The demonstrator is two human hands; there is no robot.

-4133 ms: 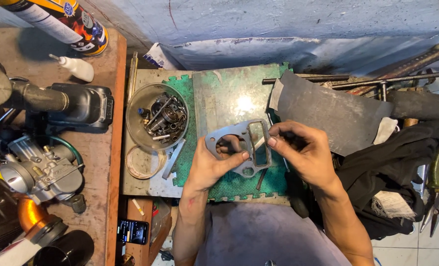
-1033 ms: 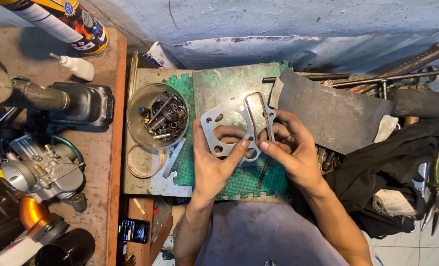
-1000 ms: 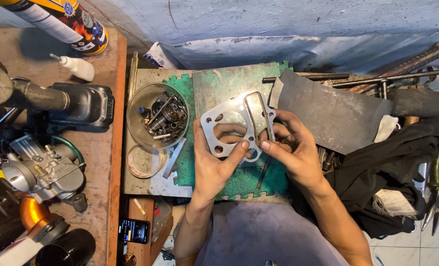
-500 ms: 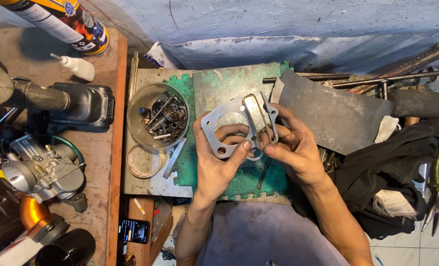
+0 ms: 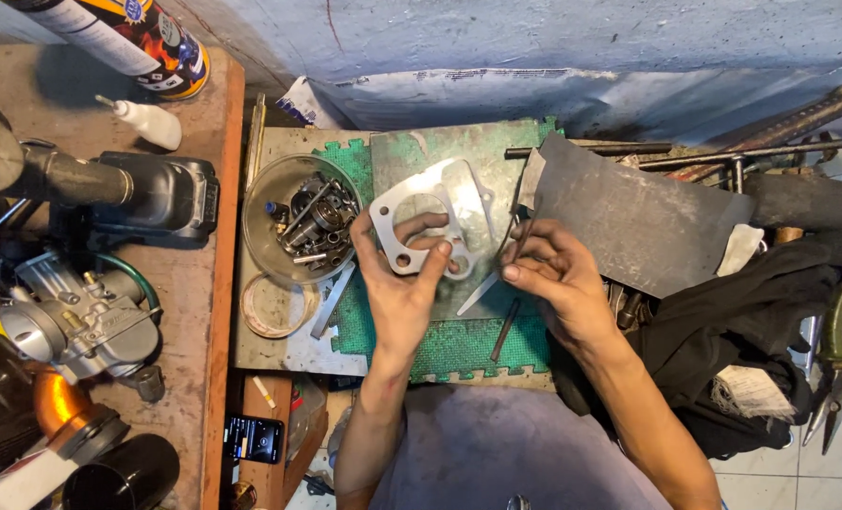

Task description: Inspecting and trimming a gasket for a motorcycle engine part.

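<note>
My left hand point(image 5: 397, 293) holds up a flat grey metal plate point(image 5: 428, 219) with one large round hole and small bolt holes, fingers behind it and thumb on its lower edge. My right hand point(image 5: 553, 279) is just right of the plate, apart from it, its fingers pinched on a thin metal blade point(image 5: 485, 289) that points down-left. Both hands hover over a green foam mat point(image 5: 459, 351) and a worn metal sheet point(image 5: 468, 146) lying on it.
A glass bowl point(image 5: 298, 222) of bolts and small parts stands left of the plate, a clear ring point(image 5: 270, 307) below it. A dark rod point(image 5: 506, 329) lies on the mat. A grey sheet point(image 5: 629, 217), black cloth point(image 5: 751, 331) and pliers point(image 5: 836, 364) are at right; a carburettor point(image 5: 72, 321) and phone point(image 5: 254, 439) at left.
My right hand has come off the plate and drawn back to the right with the blade. The left hand has tilted the plate up and now holds it alone.
</note>
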